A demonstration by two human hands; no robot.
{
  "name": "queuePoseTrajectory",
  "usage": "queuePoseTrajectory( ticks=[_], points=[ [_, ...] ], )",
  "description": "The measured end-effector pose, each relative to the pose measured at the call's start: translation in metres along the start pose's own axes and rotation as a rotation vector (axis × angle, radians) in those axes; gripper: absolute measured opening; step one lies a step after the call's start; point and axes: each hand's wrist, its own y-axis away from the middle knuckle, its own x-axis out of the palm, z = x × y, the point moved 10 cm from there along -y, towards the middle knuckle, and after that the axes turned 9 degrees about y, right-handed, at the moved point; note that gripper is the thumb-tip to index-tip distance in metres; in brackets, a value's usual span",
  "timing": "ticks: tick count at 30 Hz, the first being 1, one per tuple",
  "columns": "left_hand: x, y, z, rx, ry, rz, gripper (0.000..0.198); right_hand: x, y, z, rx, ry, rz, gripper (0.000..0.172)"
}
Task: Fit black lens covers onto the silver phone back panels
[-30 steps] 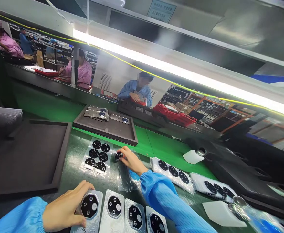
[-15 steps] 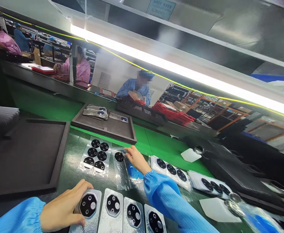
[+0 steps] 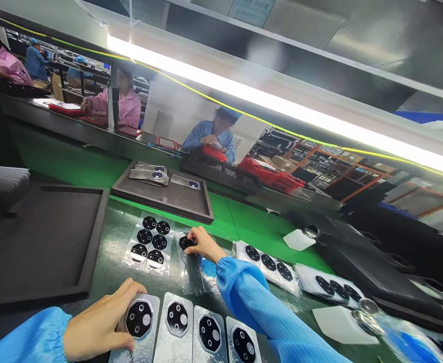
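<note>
My left hand [image 3: 102,322] is curved round the left side of the leftmost silver phone back panel [image 3: 145,348], its fingers at the top edge and thumb lower down. Like the silver panels [image 3: 177,348] in a row to its right, this one bears a black many-sided camera piece with round holes. My right hand [image 3: 203,243] has thumb and forefinger closed at the right edge of a black round sticker [image 3: 185,243] on a clear plastic sheet [image 3: 189,277]. Left of that lies another clear sheet [image 3: 130,267] with several black round stickers.
A dark tray [image 3: 104,227] stands at the left. Behind, another tray [image 3: 183,207] holds silver panels [image 3: 149,175]. Sticker packs [image 3: 268,262] and a white card [image 3: 338,325] with a metal disc lie right. Co-workers [image 3: 213,136] sit beyond the bench.
My right hand has moved left and down from the clear sheet's upper right corner to the black round sticker. My left hand has stayed on the leftmost panel.
</note>
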Motion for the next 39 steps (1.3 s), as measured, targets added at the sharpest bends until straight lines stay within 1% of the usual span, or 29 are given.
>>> queuePoseTrajectory(
  ticks=[5,10,13,20,23,27,29,31,32,36,39],
  points=[
    [0.001,0.000,-0.001,0.002,-0.003,0.007,0.049,0.001,0.002,0.002,0.017,0.012,0.008,0.032],
    [0.000,0.000,0.000,0.004,-0.018,-0.004,0.051,-0.001,-0.003,0.002,0.030,0.043,0.026,0.031],
    [-0.001,0.001,-0.001,0.021,0.001,-0.014,0.049,-0.005,0.000,0.007,0.026,0.068,0.006,0.031],
    [0.000,0.002,-0.003,0.035,0.027,0.005,0.050,-0.015,0.024,0.029,-0.066,0.083,-0.087,0.030],
    [0.001,0.001,0.000,0.046,0.041,0.003,0.050,-0.018,0.027,0.034,-0.106,0.080,-0.099,0.035],
    [0.002,0.000,0.005,0.091,0.013,0.009,0.054,-0.022,0.029,0.037,-0.133,0.082,-0.098,0.040],
    [0.003,0.001,0.008,0.121,-0.001,0.021,0.062,-0.023,0.029,0.039,-0.137,0.087,-0.097,0.039],
    [0.006,0.001,0.013,0.125,0.072,0.039,0.074,-0.025,0.029,0.040,-0.134,0.088,-0.098,0.037],
    [0.008,0.002,0.016,0.115,0.156,0.053,0.080,-0.026,0.028,0.041,-0.132,0.085,-0.099,0.036],
    [0.025,0.001,0.024,0.038,0.622,0.127,0.096,-0.037,0.031,0.040,-0.114,0.051,-0.117,0.035],
    [0.032,-0.005,0.024,-0.008,0.824,0.088,0.101,-0.057,0.045,0.037,-0.099,0.008,-0.145,0.036]
  ],
)
